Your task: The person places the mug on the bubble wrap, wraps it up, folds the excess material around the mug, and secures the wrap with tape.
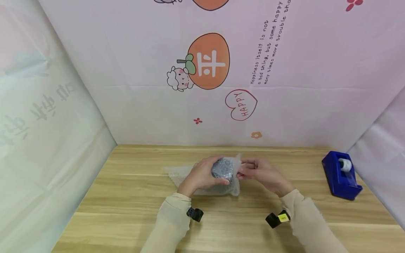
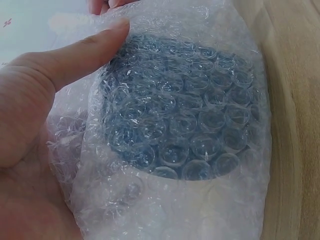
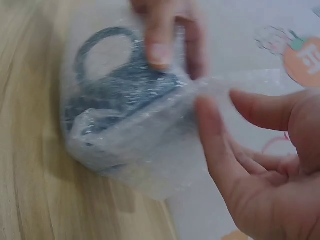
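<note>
Firstly, at the far left, a printed curtain [image 1: 47, 105] borders the wooden table [image 1: 120, 207]. Next comes the bubble wrap [image 1: 218, 190], whose loose end stretches out to the left, beyond the left hand [image 1: 204, 173]. This hand is curved around the mug [image 1: 223, 168] through the film and grips it, with the thumb on the near side. The mug is inside the wrap, on the table, between the two hands; its handle [image 3: 82, 55] shows through in the right wrist view, but how exactly the mug lies, I cannot tell. To do this step well, I would say, the left hand should hold the mug steady without squeezing, so that the layers do not slip. Just beside, the right hand [image 1: 262, 173] is at the right edge of the wrap, near the left hand but apart from it. Its forefinger touches the film and the thumb stands away; whether its other fingers pinch the film, I cannot tell. This edge is best drawn taut and laid flat, since a slack fold would probably open again, and around the handle the film may gather, so more patience seems needed there. Rightmost stands the blue dispenser [image 1: 340, 185] with its tape roll [image 1: 345, 164], well apart from the hands.
</note>
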Demonstrator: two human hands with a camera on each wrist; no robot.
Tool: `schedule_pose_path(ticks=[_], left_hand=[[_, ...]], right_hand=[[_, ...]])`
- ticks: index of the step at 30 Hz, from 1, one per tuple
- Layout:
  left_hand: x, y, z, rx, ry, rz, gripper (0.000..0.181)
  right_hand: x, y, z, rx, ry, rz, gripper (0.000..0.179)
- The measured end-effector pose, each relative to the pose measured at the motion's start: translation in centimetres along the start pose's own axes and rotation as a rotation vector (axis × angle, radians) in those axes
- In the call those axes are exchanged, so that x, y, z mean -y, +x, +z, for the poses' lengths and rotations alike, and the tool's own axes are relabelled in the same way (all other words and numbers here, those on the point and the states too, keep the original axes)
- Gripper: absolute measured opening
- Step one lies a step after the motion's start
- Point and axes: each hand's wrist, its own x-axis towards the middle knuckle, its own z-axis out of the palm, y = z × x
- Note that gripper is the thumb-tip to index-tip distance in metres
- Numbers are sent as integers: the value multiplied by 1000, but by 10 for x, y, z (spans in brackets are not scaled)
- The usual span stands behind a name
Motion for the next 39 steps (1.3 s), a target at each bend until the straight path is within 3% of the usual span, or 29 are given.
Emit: schedule_pose_path(ticks=[8,14,23,27,31,35,39], left_hand=[[1,0,1,2,-23,-61,101],[5,0,2,-14,-36,-77,112],[9,-2,2,-13,-47,-29,109],[10,-2,2,-3,-62,-20,107],[13,-3,0,23,-96,-29,106],[20,-5,-1,44,-111,-4,90],[31,-8,-3,19,-83,-4,65]], right_hand=[[-1,15,28,-331,-300,6,45],[-3,22,39,-460,-466,-7,48],[-2,27,42,-518,-740,-29,61],[-5,30,41,-546,-900,-126,73],[-9,32,39,-492,-1011,-240,76],[-12,32,38,-407,-1015,-293,63],[-13,32,38,-373,-969,-295,56]])
